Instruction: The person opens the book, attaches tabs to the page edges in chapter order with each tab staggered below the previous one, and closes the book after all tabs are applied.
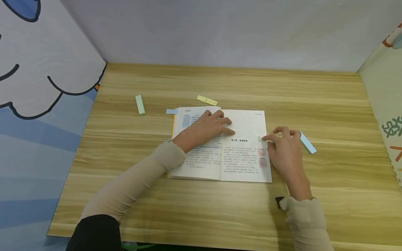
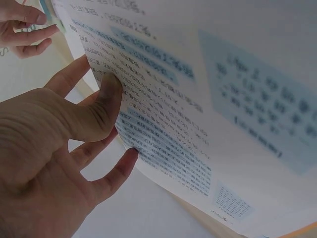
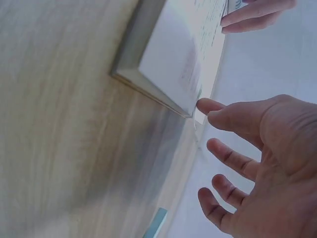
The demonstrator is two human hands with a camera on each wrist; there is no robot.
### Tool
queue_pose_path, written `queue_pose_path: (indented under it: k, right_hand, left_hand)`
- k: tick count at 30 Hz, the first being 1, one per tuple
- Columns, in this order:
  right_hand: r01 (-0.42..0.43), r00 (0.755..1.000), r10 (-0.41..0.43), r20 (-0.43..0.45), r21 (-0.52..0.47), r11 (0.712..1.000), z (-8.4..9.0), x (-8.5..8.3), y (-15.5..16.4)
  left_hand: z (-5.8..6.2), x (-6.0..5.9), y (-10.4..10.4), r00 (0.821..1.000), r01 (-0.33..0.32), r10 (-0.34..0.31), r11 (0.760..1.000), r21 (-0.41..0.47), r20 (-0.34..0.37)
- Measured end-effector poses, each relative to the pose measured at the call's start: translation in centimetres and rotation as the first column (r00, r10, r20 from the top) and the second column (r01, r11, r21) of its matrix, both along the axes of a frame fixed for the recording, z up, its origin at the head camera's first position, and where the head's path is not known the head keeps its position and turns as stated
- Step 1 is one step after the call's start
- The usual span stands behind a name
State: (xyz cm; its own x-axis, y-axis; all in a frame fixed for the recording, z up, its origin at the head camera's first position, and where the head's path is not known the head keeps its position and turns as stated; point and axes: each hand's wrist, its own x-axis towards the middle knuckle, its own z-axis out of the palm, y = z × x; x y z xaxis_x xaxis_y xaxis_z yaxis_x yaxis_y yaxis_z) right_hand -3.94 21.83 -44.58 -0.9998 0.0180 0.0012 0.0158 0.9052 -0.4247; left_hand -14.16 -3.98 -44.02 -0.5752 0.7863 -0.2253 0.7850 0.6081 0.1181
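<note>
An open book [image 1: 242, 122] with printed pages lies on the table. My left hand [image 1: 204, 127] rests palm down across its left page, fingers spread over the gutter onto the right page. In the left wrist view, the thumb and fingers [image 2: 114, 171] of this hand stand apart beside the page. My right hand [image 1: 285, 150] is at the book's right edge. One of its fingertips touches a small pale green sticky tab [image 1: 260, 138] on the right page; the thumb tip is close by. The other fingers [image 3: 228, 191] are loosely bent and hold nothing.
A blue sticky tab [image 1: 171, 111] sticks out from the book's upper left edge. Around the book lie a green strip pad [image 1: 140, 104], a yellow strip pad [image 1: 207, 100] with marks on it, and a blue strip pad [image 1: 308, 143] just beyond my right hand. A wall [image 1: 220, 35] stands behind the table.
</note>
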Motion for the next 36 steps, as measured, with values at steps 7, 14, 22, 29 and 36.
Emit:
queue_pose_path:
  k: [7,14,22,29,36]
  right_hand:
    - [-0.055,0.998,0.055,0.003,0.111,0.992,0.1,0.5,-0.6]
    - [-0.067,0.997,0.063,0.035,0.133,0.989,-0.3,1.2,-1.8]
    - [-0.097,0.995,0.094,0.028,0.152,0.984,-0.9,3.1,-2.8]
    - [-0.104,0.994,0.101,0.03,0.123,0.987,-1.0,4.4,-3.5]
    - [-0.093,0.995,0.095,-0.025,0.054,0.994,-0.9,4.0,-3.6]
  left_hand:
    - [-0.1,0.0,-0.1,1.0,0.0,0.0,1.0,0.008,-0.005]
    - [0.1,0.1,0.0,1.0,-0.001,0.001,1.0,0.005,-0.013]
    - [0.0,0.2,0.0,1.0,-0.011,0.011,1.0,0.002,0.002]
    - [0.1,0.2,0.0,1.0,-0.011,0.011,1.0,-0.004,-0.007]
    - [0.0,0.2,0.0,1.0,-0.008,0.008,1.0,-0.001,-0.014]
